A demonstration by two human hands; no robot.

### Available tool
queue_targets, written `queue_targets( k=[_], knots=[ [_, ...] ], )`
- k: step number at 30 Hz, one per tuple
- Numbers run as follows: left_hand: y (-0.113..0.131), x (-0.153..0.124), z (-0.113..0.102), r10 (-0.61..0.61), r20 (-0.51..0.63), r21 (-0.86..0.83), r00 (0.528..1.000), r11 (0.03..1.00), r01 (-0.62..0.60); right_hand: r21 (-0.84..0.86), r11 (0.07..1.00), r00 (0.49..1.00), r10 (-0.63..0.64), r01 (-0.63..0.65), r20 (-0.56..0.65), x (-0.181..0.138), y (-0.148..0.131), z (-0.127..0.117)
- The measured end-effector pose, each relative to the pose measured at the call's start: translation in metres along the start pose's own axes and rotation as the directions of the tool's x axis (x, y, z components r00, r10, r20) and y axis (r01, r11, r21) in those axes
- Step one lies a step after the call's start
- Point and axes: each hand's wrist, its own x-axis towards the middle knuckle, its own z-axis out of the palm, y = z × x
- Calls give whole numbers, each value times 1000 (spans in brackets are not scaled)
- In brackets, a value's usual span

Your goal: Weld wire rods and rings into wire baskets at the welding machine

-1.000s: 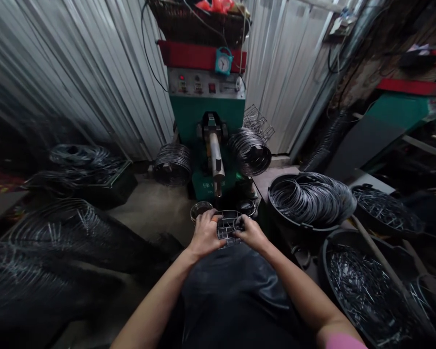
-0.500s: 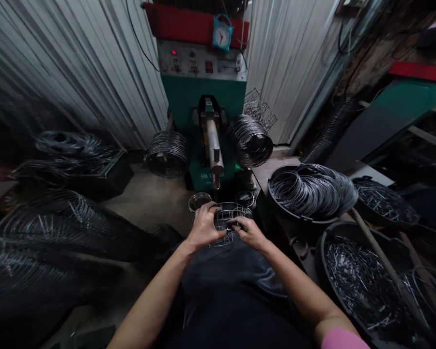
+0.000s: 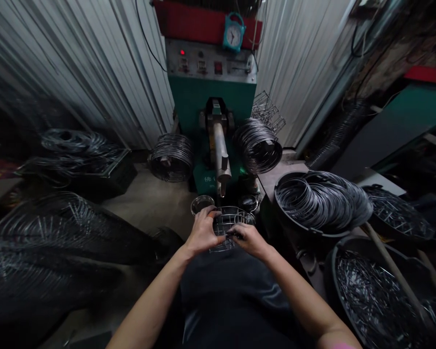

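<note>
Your left hand point(image 3: 202, 231) clamps the wire cage point(image 3: 225, 223) between thumb and fingers; your right hand point(image 3: 250, 239) bunches its fingers there, whether pinching unclear. Uneven pressure could twist it loose.

Ribbed metal wall point(image 3: 105, 63) and grey floor point(image 3: 148, 196) in dim light.

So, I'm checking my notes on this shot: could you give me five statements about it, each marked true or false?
1. The left hand holds the wire frame. True.
2. The clock is red. False: the clock is blue.
3. The panel's lamp glows red. True.
4. The tub of wire rings is on the person's left. False: the tub is on the right.
5. The orange band is on the right hand. False: the band is on a left finger.
</note>
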Motion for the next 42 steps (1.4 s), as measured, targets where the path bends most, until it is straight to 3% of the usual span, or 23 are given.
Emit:
queue_targets(
  k=[23, 35, 42],
  knots=[
    [-30, 27, -1, -17, -49, -68, 999, 998, 14, -165, 985, 997, -37, 48, 71, 40, 14, 3],
    [-35, 59, -4, -69, -41, -123, 997, 990, 63, -202, 979, 1000, -12, 7, -22, 66, 24, -4],
    [-30, 69, -5, -123, -95, -45, 988, 992, 119, -264, 964, 997, 29, -45, -65, 74, 30, -4]
  ],
)
